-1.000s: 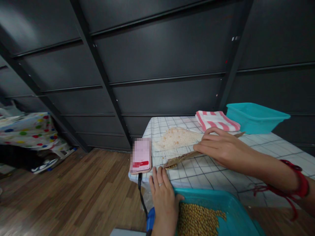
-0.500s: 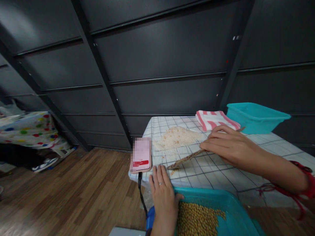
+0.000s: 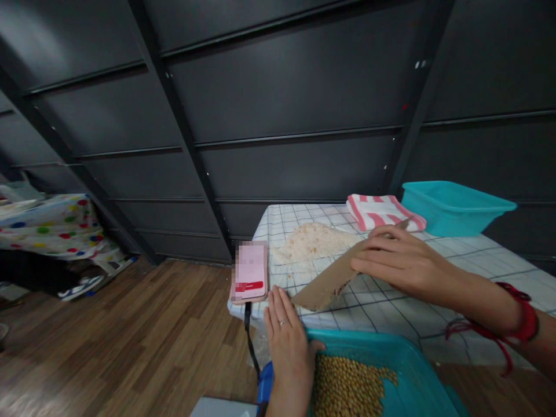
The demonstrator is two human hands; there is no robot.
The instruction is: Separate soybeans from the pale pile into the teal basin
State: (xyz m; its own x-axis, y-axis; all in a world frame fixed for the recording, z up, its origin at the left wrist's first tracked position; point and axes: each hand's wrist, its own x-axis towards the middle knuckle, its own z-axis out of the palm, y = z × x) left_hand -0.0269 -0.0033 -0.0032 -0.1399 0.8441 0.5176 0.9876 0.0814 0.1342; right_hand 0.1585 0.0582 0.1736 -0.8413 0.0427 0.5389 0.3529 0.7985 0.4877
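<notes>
My right hand (image 3: 397,255) is closed around a piece of brown cardboard (image 3: 330,281). The cardboard slants across the checked tablecloth, its lower edge ragged and close to the table's near edge. My left hand (image 3: 288,341) lies with fingers stretched flat at that edge, fingertips near the cardboard's left corner. Its thumb rests at the rim of a teal bin (image 3: 365,337) below the table. Yellowish-brown soybeans (image 3: 347,385) fill the left part of the bin. Beyond the cardboard, a pile of pale grains (image 3: 315,242) with a few yellowish beans is spread on the cloth.
A phone (image 3: 251,272) lies at the table's left edge, a black strap hanging below. A pink-and-white striped towel (image 3: 384,211) and another teal bin (image 3: 456,202) stand at the back. Dark panels (image 3: 295,87) rise behind. A person's leg (image 3: 39,272) shows far left.
My right hand has turned the cardboard, so its broad face shows and its lower edge is nearer the table's front edge. My left hand stays nearly in place.
</notes>
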